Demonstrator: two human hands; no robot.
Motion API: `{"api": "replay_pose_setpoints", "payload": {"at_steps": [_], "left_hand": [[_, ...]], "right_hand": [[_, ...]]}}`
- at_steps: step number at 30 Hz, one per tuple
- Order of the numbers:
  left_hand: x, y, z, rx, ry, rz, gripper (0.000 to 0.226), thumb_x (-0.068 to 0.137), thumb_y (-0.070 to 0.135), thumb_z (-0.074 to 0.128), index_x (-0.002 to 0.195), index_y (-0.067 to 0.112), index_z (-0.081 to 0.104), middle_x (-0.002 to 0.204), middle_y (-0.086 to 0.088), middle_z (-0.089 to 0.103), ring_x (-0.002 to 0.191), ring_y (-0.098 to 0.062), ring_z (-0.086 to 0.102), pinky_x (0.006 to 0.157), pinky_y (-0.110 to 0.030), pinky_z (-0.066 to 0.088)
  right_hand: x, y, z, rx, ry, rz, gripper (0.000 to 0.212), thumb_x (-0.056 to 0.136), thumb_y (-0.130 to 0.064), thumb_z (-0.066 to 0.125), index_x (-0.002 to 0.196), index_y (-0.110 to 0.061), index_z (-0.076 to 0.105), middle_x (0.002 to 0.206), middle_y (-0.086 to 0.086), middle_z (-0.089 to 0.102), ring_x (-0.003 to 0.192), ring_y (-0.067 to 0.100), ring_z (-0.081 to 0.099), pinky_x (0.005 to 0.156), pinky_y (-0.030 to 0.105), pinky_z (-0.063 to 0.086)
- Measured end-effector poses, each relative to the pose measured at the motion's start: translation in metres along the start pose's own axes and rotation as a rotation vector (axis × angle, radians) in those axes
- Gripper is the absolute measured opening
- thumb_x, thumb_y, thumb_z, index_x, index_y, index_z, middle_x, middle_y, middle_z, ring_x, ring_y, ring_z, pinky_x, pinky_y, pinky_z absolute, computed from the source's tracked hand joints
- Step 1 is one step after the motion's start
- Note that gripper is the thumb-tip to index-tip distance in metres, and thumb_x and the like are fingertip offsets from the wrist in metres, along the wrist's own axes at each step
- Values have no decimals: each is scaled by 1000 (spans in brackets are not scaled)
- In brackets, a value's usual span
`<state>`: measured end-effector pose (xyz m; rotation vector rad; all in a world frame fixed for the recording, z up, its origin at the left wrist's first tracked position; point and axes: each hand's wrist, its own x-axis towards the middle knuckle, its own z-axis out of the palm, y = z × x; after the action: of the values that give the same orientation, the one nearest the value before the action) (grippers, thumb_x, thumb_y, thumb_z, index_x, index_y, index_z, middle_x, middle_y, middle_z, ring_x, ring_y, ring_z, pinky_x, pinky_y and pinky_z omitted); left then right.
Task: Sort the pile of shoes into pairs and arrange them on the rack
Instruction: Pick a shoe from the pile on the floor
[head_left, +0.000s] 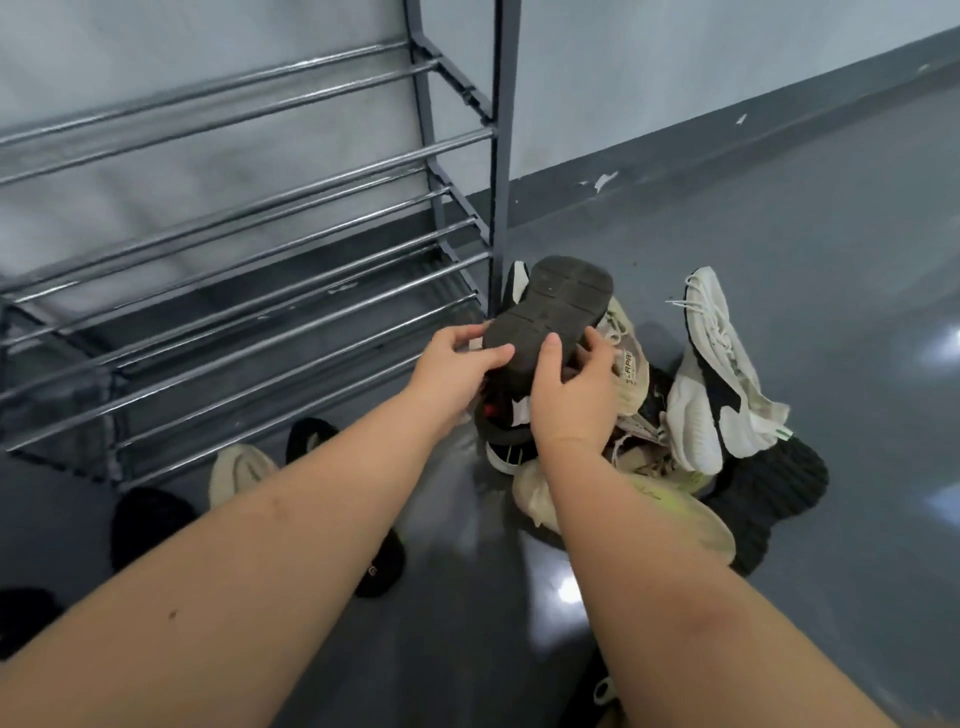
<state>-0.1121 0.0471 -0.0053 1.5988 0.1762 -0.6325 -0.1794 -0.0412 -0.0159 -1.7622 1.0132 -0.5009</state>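
Note:
A dark shoe is held sole-up above the pile, by the rack's right front post. My left hand grips its near left edge and my right hand grips its near right edge, thumb on the sole. Below lies the pile of shoes: a white sneaker with black patches, cream sneakers, a cream and yellow-green shoe and a black ribbed shoe. The metal rack stands at the left with bare bar shelves.
In front of the rack lie a beige shoe and black shoes, partly hidden by my left forearm. Another dark shoe sits at the left edge. Grey glossy floor stretches to the right, up to the wall.

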Motion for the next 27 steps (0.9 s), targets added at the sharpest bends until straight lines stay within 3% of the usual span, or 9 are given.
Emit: {"api": "replay_pose_setpoints", "payload": {"at_steps": [3,6,10,13,15,18,23,25,27], "left_hand": [[-29,-12,-46,-183,0,-41,63,76,1,71,132,12,44,108,-7,67,86,-17,69,69,-27,56],[-61,-25,-99,-276,44,-64,69,78,-7,64,138,12,37,98,-2,67,74,-10,69,56,-23,56],[-99,-45,-159,-293,142,-87,70,79,-13,60,140,11,35,113,-12,62,88,-19,64,69,-29,55],[-120,-57,-190,-350,195,-92,68,80,-13,59,139,11,36,116,-12,60,93,-21,62,63,-24,54],[-132,-66,-200,-349,207,-84,67,79,-13,60,137,12,38,111,-8,62,93,-19,63,59,-20,54],[-144,-76,-201,-194,214,-52,71,74,-12,67,135,12,40,115,-1,58,101,-18,59,68,-17,51],[-142,-76,-184,134,218,111,72,68,2,77,130,20,45,126,3,54,103,-8,52,84,-22,46],[-138,-77,-180,268,195,177,72,66,9,79,128,26,46,126,7,55,105,-6,52,92,-24,44],[-133,-76,-182,225,204,199,67,68,17,79,126,29,49,125,7,56,109,-7,50,97,-26,41]], "right_hand": [[-29,-17,13,70,-28,31,55,89,-44,52,137,-21,40,105,-10,57,98,12,58,79,27,40],[-67,-24,32,32,-195,-5,56,87,-44,56,135,-19,44,107,-6,60,99,11,57,81,24,38],[-119,-23,64,15,-451,64,64,83,-45,62,135,-13,46,123,4,60,111,17,58,97,30,44],[-151,-24,76,85,-529,220,68,82,-39,67,138,-10,42,113,1,62,104,14,59,85,21,42],[-164,-23,81,140,-563,315,69,80,-38,71,135,-10,42,116,2,62,104,17,60,89,26,47],[-174,-26,85,193,-636,510,77,73,-44,75,133,-11,41,117,4,59,105,23,62,92,42,53],[-174,-27,83,156,-772,670,63,69,-57,73,113,-13,62,99,4,69,85,20,66,63,30,54],[-170,-25,81,162,-815,719,56,71,-56,71,109,-16,64,93,3,68,84,17,64,62,28,51],[-166,-25,81,208,-838,766,55,73,-53,70,111,-15,63,94,5,66,86,19,62,64,30,51]]}}
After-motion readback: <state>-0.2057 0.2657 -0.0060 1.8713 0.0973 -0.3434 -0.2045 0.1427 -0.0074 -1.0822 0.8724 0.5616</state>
